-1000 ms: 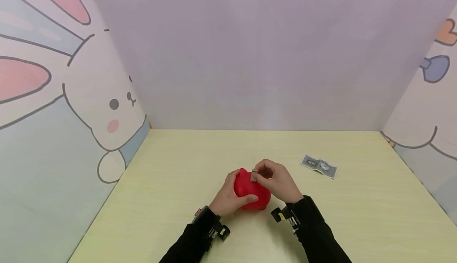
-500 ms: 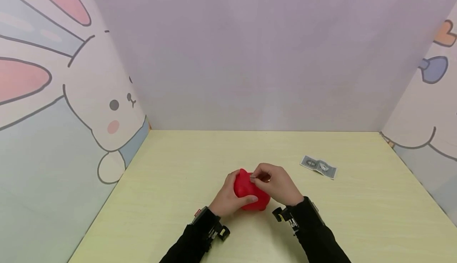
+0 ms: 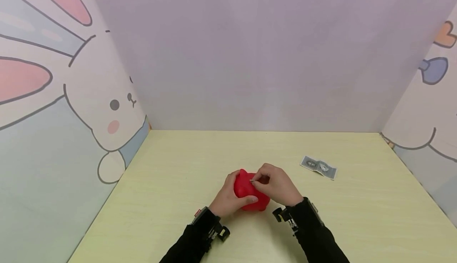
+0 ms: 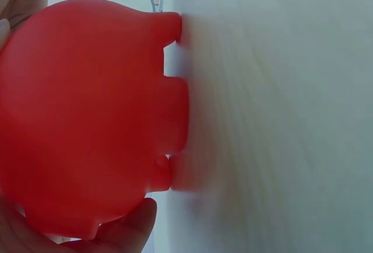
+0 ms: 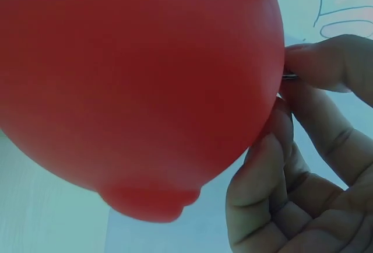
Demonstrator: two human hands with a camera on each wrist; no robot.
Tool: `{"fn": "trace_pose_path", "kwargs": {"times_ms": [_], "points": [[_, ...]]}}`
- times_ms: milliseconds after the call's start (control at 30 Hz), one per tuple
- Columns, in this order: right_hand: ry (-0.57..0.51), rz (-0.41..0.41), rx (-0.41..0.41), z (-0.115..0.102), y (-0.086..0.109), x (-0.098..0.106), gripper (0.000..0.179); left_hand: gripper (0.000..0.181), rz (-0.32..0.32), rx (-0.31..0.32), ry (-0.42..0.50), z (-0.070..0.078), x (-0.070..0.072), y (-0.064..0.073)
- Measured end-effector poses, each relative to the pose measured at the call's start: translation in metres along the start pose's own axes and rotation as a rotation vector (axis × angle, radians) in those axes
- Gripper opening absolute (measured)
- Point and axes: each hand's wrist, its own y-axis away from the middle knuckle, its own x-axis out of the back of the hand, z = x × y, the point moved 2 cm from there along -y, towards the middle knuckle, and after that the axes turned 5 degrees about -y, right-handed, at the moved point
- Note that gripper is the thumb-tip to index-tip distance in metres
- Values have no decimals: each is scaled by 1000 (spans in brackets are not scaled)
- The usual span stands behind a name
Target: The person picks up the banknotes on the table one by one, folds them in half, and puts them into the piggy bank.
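A red piggy bank [image 3: 244,187] stands on the table, its stubby feet low against the surface in the left wrist view. My left hand [image 3: 227,199] grips it from the left, thumb across the near side. On its top, my right hand [image 3: 277,181] pinches a small folded banknote [image 5: 289,77] between thumb and forefinger. Only a thin edge of that note shows, right at the red surface; the slot is hidden behind the fingers. The other right fingers curl against the bank's side in the right wrist view.
Another banknote [image 3: 319,167], grey and creased in the middle, lies flat on the pale wooden table [image 3: 200,152] to the right, beyond my right hand. A plain back wall [image 3: 264,56] and printed side walls enclose the table.
My right hand has moved down toward the bank's top. The folded note stood up above it before; now barely an edge shows. The left hand and the bank have stayed put.
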Motion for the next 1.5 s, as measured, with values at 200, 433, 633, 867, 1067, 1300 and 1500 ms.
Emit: {"fn": "trace_pose_path", "kwargs": {"times_ms": [200, 433, 633, 867, 1067, 1300, 1500], "points": [[6, 7, -19, -2, 0, 3, 6, 94, 0, 8, -10, -3, 0, 0], [-17, 28, 26, -5, 0, 5, 9, 93, -1, 2, -7, -3, 1, 0], [-10, 30, 39, -5, 0, 4, 6, 91, -2, -4, 0, -1, 2, 1], [21, 21, -10, -3, 0, 3, 6, 90, -1, -1, -1, 0, 2, 2], [89, 30, -34, -5, -1, 1, 3, 91, 3, -1, -13, 0, 1, 1], [152, 48, -50, -7, -2, -1, 4, 91, 8, 3, -19, 1, 0, 1], [146, 49, -18, -7, -2, -2, 5, 91, 5, 6, -15, 1, 1, 1]]}}
